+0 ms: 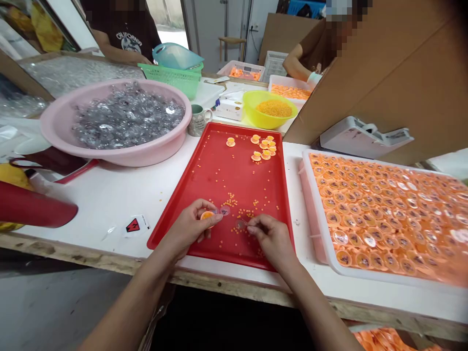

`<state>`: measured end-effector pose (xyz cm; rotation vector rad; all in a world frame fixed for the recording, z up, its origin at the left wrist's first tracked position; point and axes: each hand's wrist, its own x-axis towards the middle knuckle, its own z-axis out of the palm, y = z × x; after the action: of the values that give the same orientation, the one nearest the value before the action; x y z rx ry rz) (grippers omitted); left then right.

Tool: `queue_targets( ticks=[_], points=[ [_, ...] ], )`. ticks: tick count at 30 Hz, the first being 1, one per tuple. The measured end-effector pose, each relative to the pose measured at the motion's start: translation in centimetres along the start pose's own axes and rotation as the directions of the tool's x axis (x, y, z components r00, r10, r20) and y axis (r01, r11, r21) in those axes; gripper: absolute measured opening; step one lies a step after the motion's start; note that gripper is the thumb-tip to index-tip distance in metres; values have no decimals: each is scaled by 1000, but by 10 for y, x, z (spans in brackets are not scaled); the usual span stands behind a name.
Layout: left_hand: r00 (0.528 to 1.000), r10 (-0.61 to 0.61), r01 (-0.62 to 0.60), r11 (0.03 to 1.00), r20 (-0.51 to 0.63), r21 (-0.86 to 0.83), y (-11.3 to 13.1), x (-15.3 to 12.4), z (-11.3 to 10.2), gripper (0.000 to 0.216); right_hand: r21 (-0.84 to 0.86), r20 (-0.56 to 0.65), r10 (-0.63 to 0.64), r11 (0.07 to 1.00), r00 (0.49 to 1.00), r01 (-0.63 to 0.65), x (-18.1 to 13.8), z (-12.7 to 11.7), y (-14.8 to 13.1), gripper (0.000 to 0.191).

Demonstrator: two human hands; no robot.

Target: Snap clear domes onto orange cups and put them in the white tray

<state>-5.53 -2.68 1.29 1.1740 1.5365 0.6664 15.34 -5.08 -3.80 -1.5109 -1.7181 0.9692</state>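
Note:
A red tray (204,170) lies on the white table in front of me, strewn with small orange beads (231,200). My left hand (190,228) is closed round a small orange-filled cup (207,215) near the tray's front. A clear lid (224,210) lies just right of that cup. My right hand (271,238) pinches a small clear piece (241,224) on the tray. Several filled orange cups (263,147) sit at the tray's far end.
A pink basin (58,127) of clear lids stands at the left. A white crate (387,214) packed with sealed orange cups sits at the right. Behind are a yellow bowl (269,109) of beads, a mug (198,119), a green basket (171,77), cardboard, and two other people.

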Motion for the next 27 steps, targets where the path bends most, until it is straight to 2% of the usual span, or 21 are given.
queue_targets(
  ticks=[2, 4, 6, 10, 14, 16, 22, 27],
  points=[
    [997, 13, -3, 990, 75, -138, -1, -3, 9, 39, 318, -14, 133, 940, 991, -122, -9, -11, 6, 8],
    [989, 29, 3, 975, 142, -220, -2, -5, 19, 42, 562, 34, 200, 807, 979, -184, -18, -19, 7, 13],
    [979, 28, 30, 960, 204, -277, -2, -7, 29, 43, 691, 71, 212, 694, 975, -201, -24, -22, 6, 23],
    [953, 12, 101, 930, 302, -354, -1, -12, 47, 43, 782, 111, 205, 586, 972, -213, -33, -24, 4, 20],
    [948, 43, 81, 925, 315, -371, -1, -13, 58, 35, 831, 104, 187, 523, 977, -189, -36, -26, 1, 17],
    [950, 50, 68, 930, 307, -361, -1, -12, 60, 32, 833, 103, 181, 521, 978, -184, -37, -26, 1, 19],
    [955, 40, 79, 921, 295, -380, -5, -8, 63, 36, 764, 12, 244, 624, 970, -167, -37, -27, 8, 18],
    [945, 56, 93, 899, 323, -429, -8, -8, 62, 35, 825, 47, 232, 540, 972, -169, -34, -27, 4, 18]
  ],
)
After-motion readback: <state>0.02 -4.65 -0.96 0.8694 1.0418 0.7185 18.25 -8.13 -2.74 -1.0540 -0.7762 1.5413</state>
